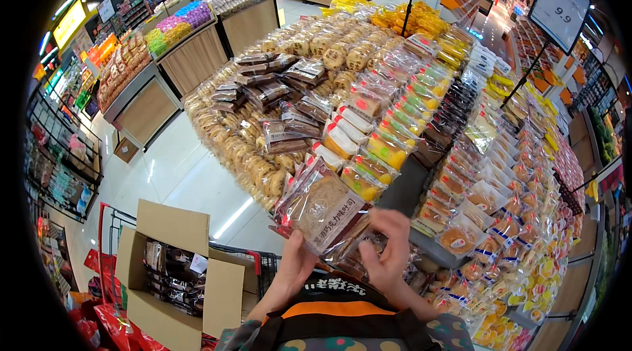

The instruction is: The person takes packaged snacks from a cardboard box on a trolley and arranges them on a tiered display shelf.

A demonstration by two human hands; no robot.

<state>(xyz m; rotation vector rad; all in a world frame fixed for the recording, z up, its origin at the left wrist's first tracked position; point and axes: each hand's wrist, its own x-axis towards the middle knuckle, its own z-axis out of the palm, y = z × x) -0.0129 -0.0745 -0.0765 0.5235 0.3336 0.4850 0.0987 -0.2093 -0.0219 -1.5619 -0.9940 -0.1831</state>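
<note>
My left hand (299,258) grips the lower left edge of a clear and brown plastic pack of sliced toast bread (321,208), its thumb on the front. At the pack's right side is my right hand (387,247), its fingers curled and thumb raised near the wrapper; whether it touches the pack is hard to tell. More brown packs (291,126) lie in a loose pile on bagged round cookies (276,181). To the lower left, an open cardboard box (222,296) holds similar dark packs (175,277).
The box rests on a shopping cart (259,257) with red-tipped rails. Wrapped breads (459,237) and yellow-green packs (390,146) fill the display at right. A price sign (560,5) stands on a pole. White floor tiles (173,168) run between the cookies and a wooden counter (190,62).
</note>
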